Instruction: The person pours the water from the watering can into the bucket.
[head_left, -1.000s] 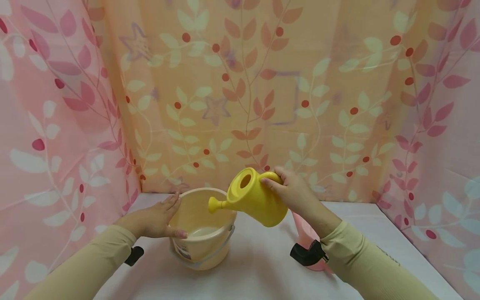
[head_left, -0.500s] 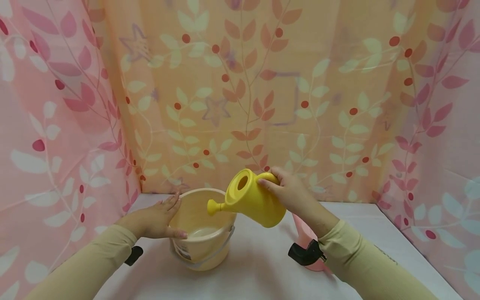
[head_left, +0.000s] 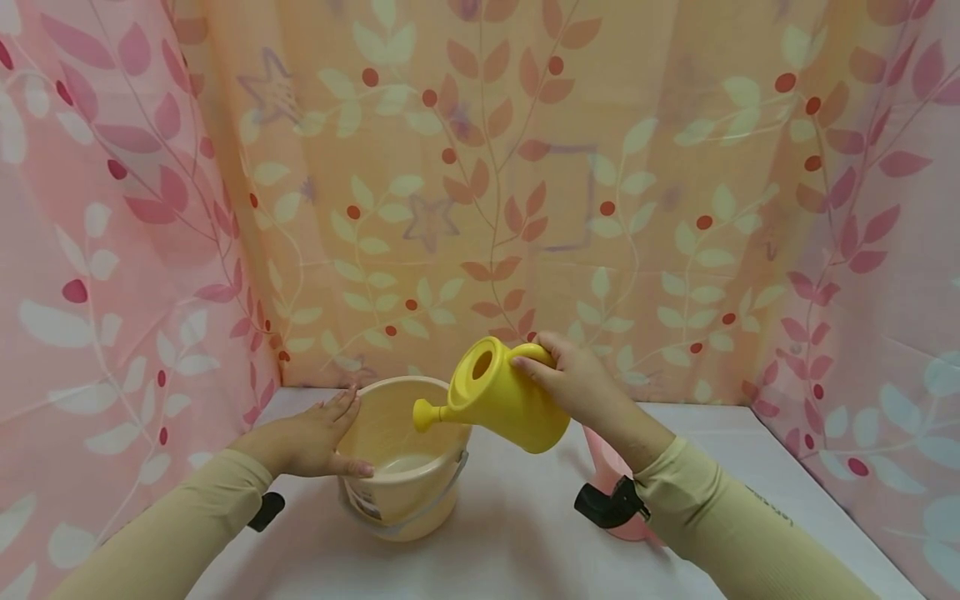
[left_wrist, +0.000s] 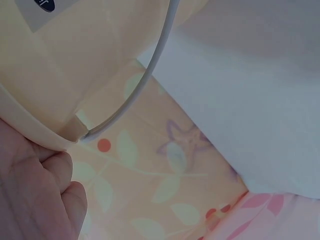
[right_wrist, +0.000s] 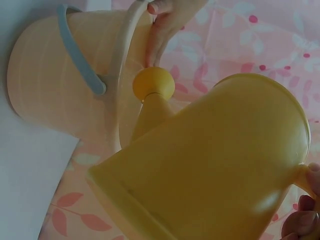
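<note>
In the head view my right hand (head_left: 581, 379) grips the handle of a yellow watering can (head_left: 517, 408). The can is tilted to the left, and its sprinkler head (head_left: 426, 415) hangs over the mouth of a cream bucket (head_left: 427, 500). My left hand (head_left: 315, 437) rests on the bucket's left rim with its fingers spread and thumb extended. The right wrist view shows the can's body (right_wrist: 215, 155) large in front, with the right fingertips (right_wrist: 300, 220) at its handle. In the left wrist view the left hand (left_wrist: 35, 195) touches the bucket's rim.
A pink object (head_left: 611, 467), partly hidden by the right forearm and a black wrist mount (head_left: 611, 504), stands on the white tabletop (head_left: 517, 533). The bucket's grey handle (head_left: 420, 517) hangs down its front. Patterned curtains (head_left: 495, 208) enclose the back and sides.
The watering can and my right hand have shifted slightly to the left over the bucket. My left hand and the bucket look almost unmoved.
</note>
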